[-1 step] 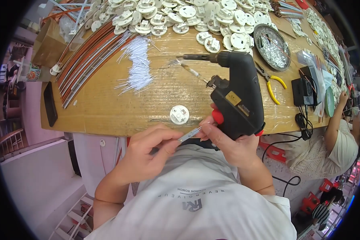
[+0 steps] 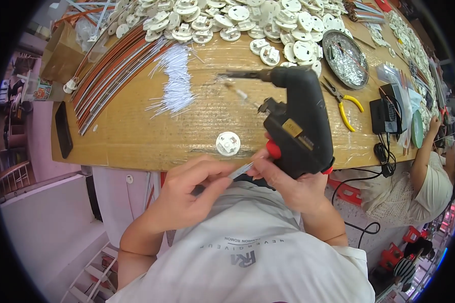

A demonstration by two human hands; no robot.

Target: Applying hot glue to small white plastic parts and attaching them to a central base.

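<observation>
Left hand (image 2: 194, 187) is closed in a pinch, thumb and forefinger gripping a small pale strip (image 2: 241, 170) just past the bench's near edge, in front of the shirt. Right hand (image 2: 285, 181) is closed too, curled about the lower part of a black soldering gun (image 2: 306, 121), while its thumb and forefinger meet at the strip's far end; whether they pinch the strip itself or thin leads from it, I cannot tell. The red trigger (image 2: 273, 149) sits just above these fingers.

Judging by looks, the strip is light, thin and fairly stiff, easily twisted between fingertips, and best taken by its long edges; any leads at its end would be the fragile part. The gun seems much the heaviest thing here, top-heavy, and safest held by its handle, well away from the metal tip (image 2: 240, 74), which may be hot.

Just beyond the hands, one white disc (image 2: 228, 144) lies on the bench (image 2: 126, 136); it looks rigid and light, best lifted by its rim. Farther out are a pile of thin white wires (image 2: 177, 83), long strips (image 2: 117, 70) to the left, heaped white discs (image 2: 237, 22), a dark round tray (image 2: 326, 59) and yellow-handled pliers (image 2: 343, 112).
</observation>
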